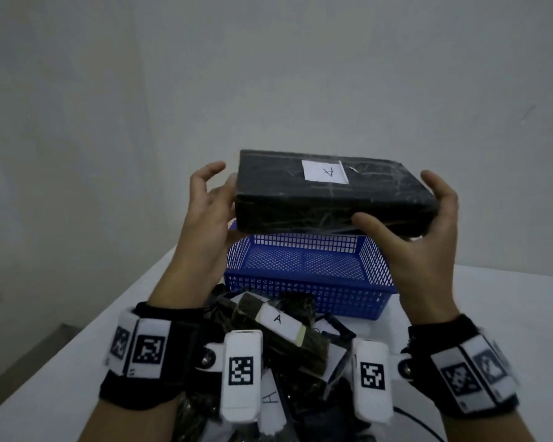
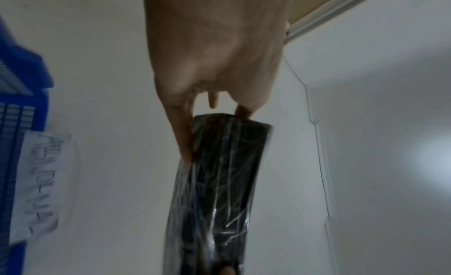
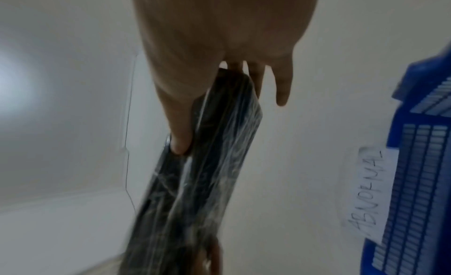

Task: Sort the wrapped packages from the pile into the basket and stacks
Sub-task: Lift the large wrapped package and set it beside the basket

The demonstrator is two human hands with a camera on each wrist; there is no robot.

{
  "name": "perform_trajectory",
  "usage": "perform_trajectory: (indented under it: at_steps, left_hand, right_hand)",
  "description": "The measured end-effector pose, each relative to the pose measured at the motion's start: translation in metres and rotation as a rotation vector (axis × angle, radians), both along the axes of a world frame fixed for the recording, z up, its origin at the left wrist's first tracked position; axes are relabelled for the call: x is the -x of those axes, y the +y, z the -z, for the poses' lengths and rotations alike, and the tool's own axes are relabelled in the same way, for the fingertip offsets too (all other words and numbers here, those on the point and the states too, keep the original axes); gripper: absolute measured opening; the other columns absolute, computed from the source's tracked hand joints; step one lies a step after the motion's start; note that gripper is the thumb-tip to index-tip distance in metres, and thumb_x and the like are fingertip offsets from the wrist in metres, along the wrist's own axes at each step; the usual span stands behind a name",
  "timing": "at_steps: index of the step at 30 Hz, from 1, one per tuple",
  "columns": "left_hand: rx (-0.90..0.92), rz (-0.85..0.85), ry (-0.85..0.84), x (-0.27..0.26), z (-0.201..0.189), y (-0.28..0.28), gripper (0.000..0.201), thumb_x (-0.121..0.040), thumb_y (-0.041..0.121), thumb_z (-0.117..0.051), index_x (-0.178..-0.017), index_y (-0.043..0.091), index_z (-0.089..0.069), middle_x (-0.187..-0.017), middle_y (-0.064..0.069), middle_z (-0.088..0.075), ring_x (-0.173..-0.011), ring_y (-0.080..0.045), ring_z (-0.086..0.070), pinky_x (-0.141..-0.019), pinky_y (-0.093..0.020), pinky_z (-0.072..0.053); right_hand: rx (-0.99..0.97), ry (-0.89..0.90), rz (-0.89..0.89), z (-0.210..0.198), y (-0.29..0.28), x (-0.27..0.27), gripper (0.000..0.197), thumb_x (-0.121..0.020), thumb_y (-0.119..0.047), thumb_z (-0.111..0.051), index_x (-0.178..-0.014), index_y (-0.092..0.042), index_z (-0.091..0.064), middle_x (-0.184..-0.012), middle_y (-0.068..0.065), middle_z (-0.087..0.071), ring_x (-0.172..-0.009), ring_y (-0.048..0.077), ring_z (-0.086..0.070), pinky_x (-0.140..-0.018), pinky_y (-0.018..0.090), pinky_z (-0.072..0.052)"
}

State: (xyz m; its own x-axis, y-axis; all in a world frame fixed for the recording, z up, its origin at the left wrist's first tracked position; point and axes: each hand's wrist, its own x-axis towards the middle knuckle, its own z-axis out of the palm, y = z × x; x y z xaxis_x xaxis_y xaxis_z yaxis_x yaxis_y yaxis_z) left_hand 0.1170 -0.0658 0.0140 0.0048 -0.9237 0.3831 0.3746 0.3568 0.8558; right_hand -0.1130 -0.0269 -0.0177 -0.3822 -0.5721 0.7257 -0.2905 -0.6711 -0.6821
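At frame centre my left hand [image 1: 209, 202] and right hand [image 1: 428, 218] grip the black plastic-wrapped rectangular package [image 1: 332, 193] by its ends, above the blue mesh plastic basket [image 1: 307, 282]. The slick wrap could let it slip and drop in.

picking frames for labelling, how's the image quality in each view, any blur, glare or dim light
Head view: dim, grey light, but the package and its "A" label read sharply; wristbands slightly smeared. Left wrist view: soft motion blur, faint glints on the wrap, bright patch on the wall at right. Right wrist view: blurrier, the package's lower end smeared, yet the blue basket note stays legible.
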Motion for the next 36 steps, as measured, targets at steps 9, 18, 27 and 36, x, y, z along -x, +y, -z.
perform_trajectory:
  at_steps: [9, 18, 27, 36]
  left_hand:
    - [-0.161, 0.123, -0.367, 0.005, 0.012, 0.001, 0.062, -0.073, 0.053, -0.067, -0.124, 0.019, -0.058, -0.115, 0.0, -0.067, -0.103, -0.02, -0.069, -0.076, -0.045, -0.063]
    - [-0.09, -0.033, -0.199, 0.004, 0.016, -0.008, 0.082, -0.062, 0.046, -0.075, -0.133, 0.017, -0.046, -0.121, -0.003, -0.066, -0.098, -0.013, -0.07, -0.074, -0.04, -0.061]
    - [-0.06, 0.011, -0.201, 0.003, 0.021, -0.011, 0.074, -0.067, 0.04, -0.073, -0.134, 0.016, -0.05, -0.115, 0.006, -0.069, -0.097, -0.01, -0.069, -0.069, -0.035, -0.059]
    - [0.118, -0.017, -0.472, -0.012, 0.015, -0.003, 0.073, -0.069, 0.048, -0.08, -0.134, 0.034, -0.051, -0.129, 0.002, -0.061, -0.111, -0.017, -0.067, -0.089, -0.037, -0.057]
  right_hand:
    - [0.165, 0.218, 0.239, -0.009, 0.011, 0.003, 0.085, -0.064, -0.032, -0.095, -0.134, -0.007, -0.054, -0.131, 0.007, -0.056, -0.123, 0.014, -0.055, -0.099, 0.042, -0.053]
    - [0.245, 0.079, -0.231, -0.03, 0.024, 0.005, 0.018, -0.094, -0.013, -0.061, -0.111, -0.017, -0.064, -0.132, 0.016, -0.06, -0.131, 0.033, -0.054, -0.108, 0.051, -0.047]
    - [-0.101, -0.163, -0.668, -0.037, 0.033, -0.008, 0.071, -0.078, -0.036, -0.082, -0.137, -0.021, -0.047, -0.126, 0.008, -0.063, -0.108, 0.022, -0.067, -0.078, 0.035, -0.06]
    - [-0.196, -0.364, -0.324, -0.041, 0.024, 0.021, 0.025, -0.102, -0.035, -0.053, -0.119, -0.017, -0.056, -0.112, 0.004, -0.071, -0.108, 0.029, -0.07, -0.066, 0.032, -0.061]
